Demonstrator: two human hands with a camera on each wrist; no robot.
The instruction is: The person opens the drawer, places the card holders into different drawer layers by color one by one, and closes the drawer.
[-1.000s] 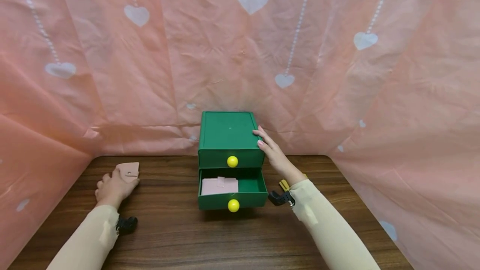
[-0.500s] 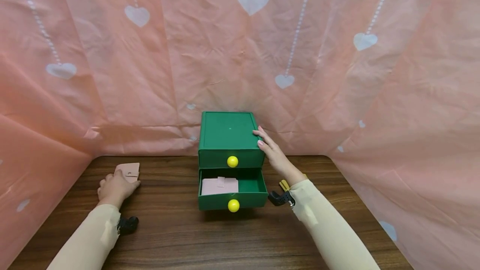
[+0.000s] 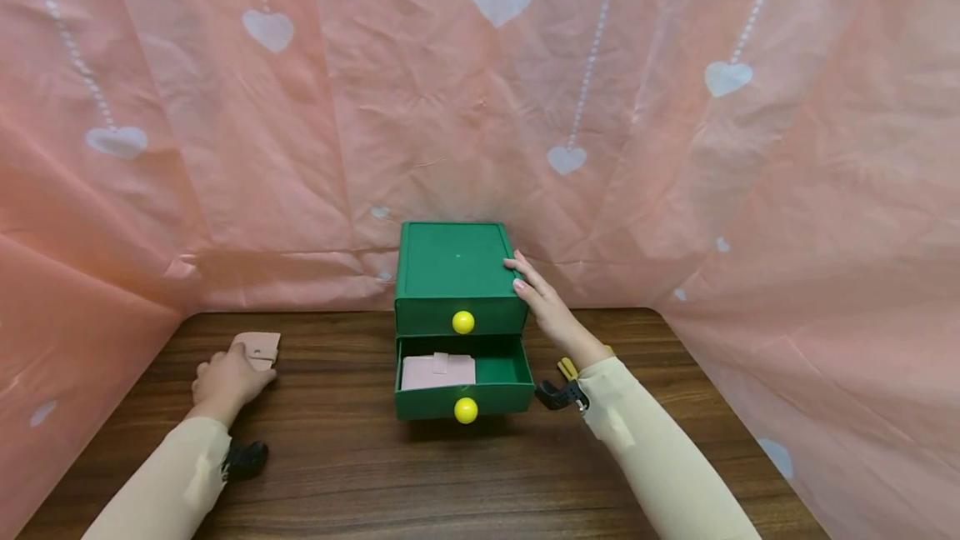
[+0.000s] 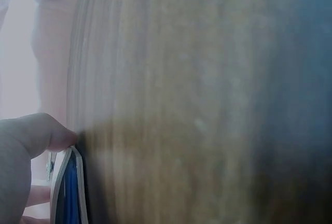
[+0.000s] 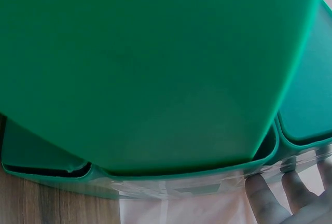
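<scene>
At the left of the table, my left hand (image 3: 228,382) grips a small pink snap wallet (image 3: 257,350). In the left wrist view the thumb lies at one edge of the wallet (image 4: 80,187), fingers on its far face, with blue showing between its covers. A green two-drawer box (image 3: 457,261) stands at the middle back. My right hand (image 3: 551,319) rests on its right side, fingers extended over the top edge. Its lower drawer (image 3: 504,372) is pulled out and holds a flat pale pink item with a strap (image 3: 427,372). The upper drawer (image 3: 420,317) is closed.
Both drawers have round yellow knobs (image 3: 466,410). A yellow object (image 3: 567,368), partly hidden by the right forearm, lies on the brown wooden table (image 3: 337,457). A pink curtain with hearts (image 3: 360,107) hangs behind and along the sides.
My left hand and the pink wallet have shifted slightly toward me. The right hand stays against the green box, and the drawers have not moved.
</scene>
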